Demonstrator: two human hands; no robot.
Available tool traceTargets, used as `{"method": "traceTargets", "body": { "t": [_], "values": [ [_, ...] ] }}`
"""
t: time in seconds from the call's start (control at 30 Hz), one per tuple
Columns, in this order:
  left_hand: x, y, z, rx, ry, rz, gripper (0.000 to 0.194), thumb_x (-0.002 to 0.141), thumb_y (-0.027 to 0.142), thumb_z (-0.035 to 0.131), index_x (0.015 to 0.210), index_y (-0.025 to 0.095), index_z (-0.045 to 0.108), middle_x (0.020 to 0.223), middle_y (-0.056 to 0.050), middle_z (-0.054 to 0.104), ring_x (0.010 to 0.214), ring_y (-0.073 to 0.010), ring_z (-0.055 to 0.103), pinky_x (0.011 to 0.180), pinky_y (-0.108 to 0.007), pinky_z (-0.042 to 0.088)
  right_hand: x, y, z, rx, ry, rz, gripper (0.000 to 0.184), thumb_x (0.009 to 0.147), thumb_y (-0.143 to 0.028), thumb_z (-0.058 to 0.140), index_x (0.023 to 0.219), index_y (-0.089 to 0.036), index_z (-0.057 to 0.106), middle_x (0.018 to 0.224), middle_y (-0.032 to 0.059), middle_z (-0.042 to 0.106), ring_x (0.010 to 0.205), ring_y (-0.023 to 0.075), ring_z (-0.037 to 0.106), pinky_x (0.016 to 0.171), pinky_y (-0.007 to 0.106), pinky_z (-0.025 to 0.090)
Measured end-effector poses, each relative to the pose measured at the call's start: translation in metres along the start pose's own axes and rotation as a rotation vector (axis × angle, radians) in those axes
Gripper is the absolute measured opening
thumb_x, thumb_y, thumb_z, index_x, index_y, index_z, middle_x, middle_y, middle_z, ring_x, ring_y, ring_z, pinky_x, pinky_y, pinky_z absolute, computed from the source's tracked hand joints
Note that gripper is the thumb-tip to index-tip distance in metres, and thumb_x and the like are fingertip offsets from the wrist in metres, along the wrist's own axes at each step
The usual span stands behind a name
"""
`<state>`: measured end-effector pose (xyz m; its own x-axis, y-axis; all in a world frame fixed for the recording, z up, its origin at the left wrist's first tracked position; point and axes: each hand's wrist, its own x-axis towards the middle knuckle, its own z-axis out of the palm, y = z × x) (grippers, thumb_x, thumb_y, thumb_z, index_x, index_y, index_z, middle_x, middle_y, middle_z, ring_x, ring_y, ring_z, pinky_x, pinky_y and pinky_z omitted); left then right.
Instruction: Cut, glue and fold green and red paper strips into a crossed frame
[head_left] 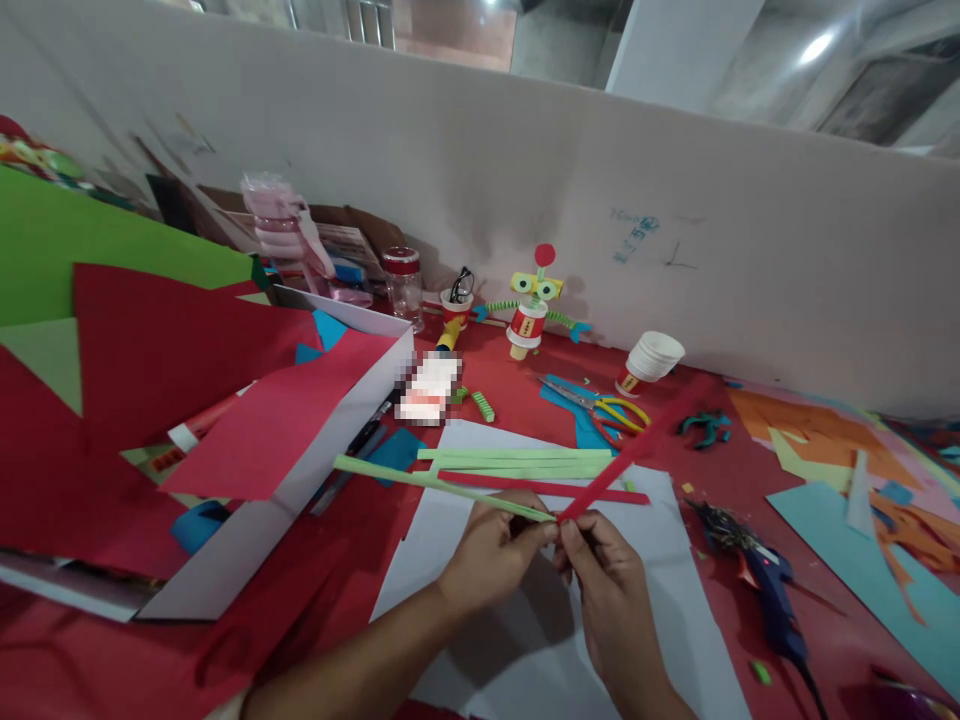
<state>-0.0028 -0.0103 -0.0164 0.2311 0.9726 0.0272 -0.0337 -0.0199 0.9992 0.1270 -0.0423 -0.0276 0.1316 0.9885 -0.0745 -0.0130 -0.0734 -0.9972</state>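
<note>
My left hand (499, 550) pinches a light green paper strip (442, 484) that stretches out to the left. Between the fingers of my right hand (604, 575) is a red paper strip (622, 460), slanting up to the right. The ends of the two strips meet at my fingertips; whether they are joined I cannot tell. Beneath my hands lies a white sheet (675, 590). Several more light green strips (525, 462) and another red strip (540, 487) rest on it, just beyond my hands.
At left is a white box (375, 390) holding coloured paper. A paper-cup robot figure (527, 325) stands by the wall, with stacked paper cups (651, 358) to its right. Scissors (600, 405), a glue gun (772, 590) and turquoise paper (862, 570) lie around the sheet.
</note>
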Motion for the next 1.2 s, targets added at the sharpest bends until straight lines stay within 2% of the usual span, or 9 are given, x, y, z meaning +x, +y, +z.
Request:
{"method": "traceTargets", "body": {
  "t": [0.13, 0.23, 0.37, 0.43, 0.57, 0.73, 0.9, 1.07, 1.2],
  "values": [
    [0.002, -0.006, 0.001, -0.104, 0.025, -0.007, 0.019, 0.076, 0.026, 0.057, 0.059, 0.017, 0.055, 0.057, 0.000, 0.054, 0.059, -0.0140, 0.051, 0.059, -0.026, 0.040, 0.002, -0.004, 0.000, -0.075, -0.042, -0.031, 0.024, 0.084, -0.042, 0.060, 0.089, -0.019, 0.065, 0.069, 0.0006, 0.060, 0.063, 0.0133, 0.052, 0.059, 0.024, 0.043],
    [0.002, -0.008, 0.003, -0.196, 0.052, -0.024, 0.022, 0.076, 0.030, 0.060, 0.059, 0.017, 0.053, 0.056, 0.001, 0.051, 0.056, -0.0128, 0.049, 0.056, -0.026, 0.040, 0.003, -0.004, 0.000, -0.084, -0.076, -0.052, 0.023, 0.085, -0.040, 0.059, 0.092, -0.019, 0.065, 0.073, 0.0011, 0.062, 0.066, 0.0135, 0.053, 0.062, 0.024, 0.044],
    [0.001, -0.004, 0.007, -0.370, -0.059, -0.063, 0.025, 0.076, 0.036, 0.062, 0.061, 0.017, 0.053, 0.054, 0.002, 0.051, 0.052, -0.0132, 0.050, 0.053, -0.026, 0.041, 0.003, -0.001, -0.001, -0.031, -0.064, -0.013, 0.022, 0.085, -0.040, 0.059, 0.087, -0.019, 0.065, 0.065, -0.0011, 0.058, 0.061, 0.0126, 0.051, 0.057, 0.023, 0.043],
    [0.001, -0.003, 0.008, -0.362, -0.075, -0.065, 0.027, 0.077, 0.036, 0.061, 0.060, 0.016, 0.056, 0.053, 0.001, 0.053, 0.052, -0.0133, 0.051, 0.054, -0.026, 0.041, 0.003, 0.000, 0.000, -0.026, -0.029, -0.008, 0.023, 0.084, -0.040, 0.060, 0.085, -0.018, 0.065, 0.064, -0.0011, 0.057, 0.059, 0.0121, 0.051, 0.055, 0.023, 0.042],
    [0.001, -0.003, 0.005, -0.322, -0.008, -0.123, 0.025, 0.074, 0.035, 0.066, 0.060, 0.014, 0.063, 0.055, -0.001, 0.058, 0.056, -0.0133, 0.052, 0.058, -0.026, 0.041, 0.003, -0.003, 0.001, -0.035, 0.020, -0.033, 0.021, 0.084, -0.039, 0.061, 0.083, -0.018, 0.066, 0.061, -0.0015, 0.058, 0.057, 0.0111, 0.051, 0.054, 0.022, 0.042],
    [0.003, -0.004, 0.000, -0.322, 0.012, -0.235, 0.025, 0.071, 0.035, 0.070, 0.058, 0.014, 0.066, 0.053, 0.001, 0.056, 0.053, -0.0093, 0.043, 0.053, -0.023, 0.032, 0.005, -0.005, 0.001, -0.003, 0.004, -0.024, 0.021, 0.083, -0.039, 0.062, 0.082, -0.018, 0.066, 0.060, -0.0013, 0.058, 0.057, 0.0111, 0.051, 0.054, 0.023, 0.043],
    [0.003, -0.001, 0.003, -0.347, 0.058, -0.224, 0.029, 0.071, 0.036, 0.069, 0.053, 0.014, 0.062, 0.051, 0.001, 0.054, 0.053, -0.0099, 0.043, 0.053, -0.024, 0.032, 0.008, -0.003, 0.003, 0.105, -0.006, 0.000, 0.020, 0.081, -0.037, 0.065, 0.092, -0.020, 0.066, 0.071, -0.0003, 0.063, 0.062, 0.0118, 0.055, 0.059, 0.024, 0.046],
    [0.001, -0.003, 0.006, -0.370, 0.074, -0.208, 0.032, 0.073, 0.035, 0.068, 0.051, 0.015, 0.058, 0.051, 0.002, 0.053, 0.053, -0.0106, 0.046, 0.055, -0.024, 0.035, 0.012, -0.003, 0.005, 0.151, -0.075, 0.036, 0.018, 0.082, -0.036, 0.064, 0.088, -0.019, 0.067, 0.073, 0.0005, 0.065, 0.064, 0.0112, 0.056, 0.060, 0.024, 0.046],
    [-0.001, -0.007, 0.006, -0.326, 0.109, -0.196, 0.032, 0.071, 0.034, 0.069, 0.049, 0.016, 0.055, 0.049, 0.003, 0.050, 0.052, -0.0104, 0.046, 0.054, -0.024, 0.036, 0.010, -0.004, 0.001, 0.136, -0.104, 0.012, 0.018, 0.084, -0.035, 0.062, 0.078, -0.018, 0.065, 0.064, -0.0008, 0.062, 0.058, 0.0104, 0.055, 0.056, 0.022, 0.045]
  ]
}}
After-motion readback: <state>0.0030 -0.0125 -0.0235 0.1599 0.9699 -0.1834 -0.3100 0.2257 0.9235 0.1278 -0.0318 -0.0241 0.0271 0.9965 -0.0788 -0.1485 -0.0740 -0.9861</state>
